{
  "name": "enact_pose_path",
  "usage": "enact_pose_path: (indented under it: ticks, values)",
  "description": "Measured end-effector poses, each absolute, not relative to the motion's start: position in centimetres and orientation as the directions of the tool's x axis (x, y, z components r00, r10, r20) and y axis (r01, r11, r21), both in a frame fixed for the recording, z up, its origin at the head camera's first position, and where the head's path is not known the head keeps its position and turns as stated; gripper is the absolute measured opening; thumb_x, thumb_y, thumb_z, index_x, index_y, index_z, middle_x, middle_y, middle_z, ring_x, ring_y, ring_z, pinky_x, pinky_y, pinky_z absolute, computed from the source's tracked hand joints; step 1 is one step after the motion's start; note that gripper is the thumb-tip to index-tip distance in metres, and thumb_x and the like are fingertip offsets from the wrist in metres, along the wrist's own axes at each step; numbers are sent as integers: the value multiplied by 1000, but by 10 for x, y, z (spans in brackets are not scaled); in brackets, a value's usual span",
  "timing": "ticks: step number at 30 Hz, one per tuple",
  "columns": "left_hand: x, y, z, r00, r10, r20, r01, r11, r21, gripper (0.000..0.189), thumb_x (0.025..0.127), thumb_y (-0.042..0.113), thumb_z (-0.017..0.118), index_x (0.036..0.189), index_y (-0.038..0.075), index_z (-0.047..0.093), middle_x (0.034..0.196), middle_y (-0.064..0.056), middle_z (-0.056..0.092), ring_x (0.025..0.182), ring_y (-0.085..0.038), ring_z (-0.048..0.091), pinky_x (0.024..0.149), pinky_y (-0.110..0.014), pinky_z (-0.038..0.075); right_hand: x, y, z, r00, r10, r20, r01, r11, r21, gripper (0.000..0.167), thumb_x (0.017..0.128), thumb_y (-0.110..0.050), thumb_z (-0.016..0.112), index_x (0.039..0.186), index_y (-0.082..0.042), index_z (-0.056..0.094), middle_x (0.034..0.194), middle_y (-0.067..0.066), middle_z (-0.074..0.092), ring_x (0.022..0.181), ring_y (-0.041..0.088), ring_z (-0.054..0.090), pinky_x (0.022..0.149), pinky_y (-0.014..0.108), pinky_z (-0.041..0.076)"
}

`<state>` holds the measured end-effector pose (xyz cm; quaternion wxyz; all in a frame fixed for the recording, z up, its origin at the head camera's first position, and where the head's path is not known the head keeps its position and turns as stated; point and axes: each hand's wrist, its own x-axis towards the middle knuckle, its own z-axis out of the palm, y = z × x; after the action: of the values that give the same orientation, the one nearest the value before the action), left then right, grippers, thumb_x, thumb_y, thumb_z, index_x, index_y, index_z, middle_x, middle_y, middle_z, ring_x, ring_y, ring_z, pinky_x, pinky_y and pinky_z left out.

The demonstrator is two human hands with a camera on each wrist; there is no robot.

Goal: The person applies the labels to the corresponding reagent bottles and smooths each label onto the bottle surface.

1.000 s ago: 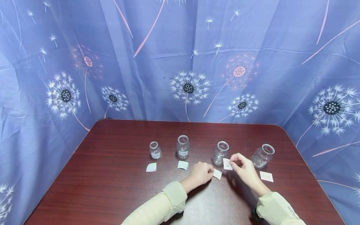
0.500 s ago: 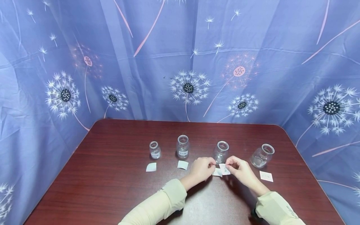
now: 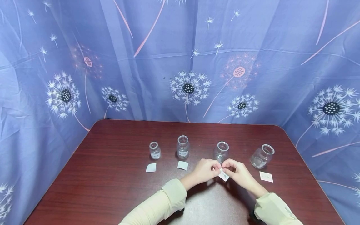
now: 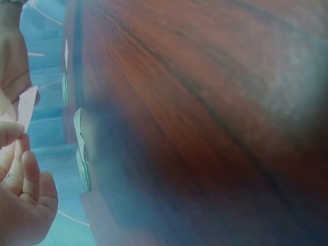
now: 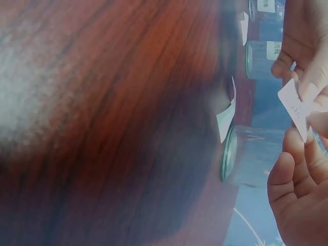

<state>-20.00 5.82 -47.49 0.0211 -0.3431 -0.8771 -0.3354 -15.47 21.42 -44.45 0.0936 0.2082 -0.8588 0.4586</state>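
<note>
My left hand (image 3: 204,169) and right hand (image 3: 237,171) both pinch the label (image 3: 224,175), lower right of centre, just below a glass jar (image 3: 221,152). I judge this the lining-up step; next calls for squaring it against the jar.

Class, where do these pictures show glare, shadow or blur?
Head view: pale glare on the table, middle of the near side; shadows under the left hand and right hand. Left wrist view: hazy brightness at right, bluish shadow lower down, table blurred. Right wrist view: glare at the left edge, table blurred, pinched label clearer.
</note>
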Motion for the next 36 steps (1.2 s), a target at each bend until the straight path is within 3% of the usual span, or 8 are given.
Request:
enact_pose_path:
  ticks: [7, 13, 19, 26, 32, 36]
  values:
    - [-203, 58, -480, -807, 513, 291, 548, 468, 694, 4, 72, 14, 62, 74, 11, 62, 65, 2, 62, 55, 6, 42, 53, -5, 33, -154, 217, -443, -936, -187, 299, -352, 537, -767, 17, 71, 9, 62, 87, 6, 56, 71, 13, 60, 62, -1, 51, 53, 20, 42]
    - [-206, 58, -483, -840, 457, 293, 505, 462, 729, 4, 73, 14, 63, 75, 11, 61, 66, 0, 63, 56, 4, 45, 55, -6, 36, -166, 230, -466, -955, -158, 252, -297, 545, -784, 7, 74, 6, 61, 76, 1, 56, 64, 8, 58, 52, -2, 47, 47, 20, 41]
    - [-207, 64, -483, -871, 382, 309, 484, 564, 669, 4, 73, 19, 65, 73, 16, 63, 64, 7, 64, 54, 5, 47, 54, -7, 33, -177, 234, -479, -947, -63, 315, -284, 625, -727, 10, 72, 0, 65, 69, -7, 58, 57, -3, 54, 48, -4, 43, 45, 18, 39]
    - [-207, 72, -482, -913, 270, 305, 406, 671, 621, 4, 72, 26, 67, 71, 23, 65, 63, 14, 63, 53, 7, 47, 50, -10, 32, -183, 233, -483, -899, 24, 438, -297, 703, -647, 9, 68, -3, 68, 67, -7, 60, 61, -1, 62, 52, -7, 44, 49, 14, 37]
    - [-206, 74, -484, -922, 204, 328, 369, 715, 593, 3, 71, 28, 67, 69, 26, 64, 61, 17, 61, 51, 5, 48, 47, -13, 31, -185, 232, -485, -878, 23, 478, -318, 720, -617, 12, 72, -12, 68, 68, -4, 60, 61, 0, 63, 52, -7, 44, 49, 12, 37]
    - [-207, 75, -484, -919, 186, 349, 363, 745, 559, 3, 70, 30, 67, 69, 27, 65, 60, 18, 61, 53, 2, 51, 47, -15, 32, -186, 230, -486, -863, 32, 503, -318, 740, -593, 9, 69, -7, 69, 67, -7, 61, 59, -1, 62, 50, -7, 42, 47, 12, 35]
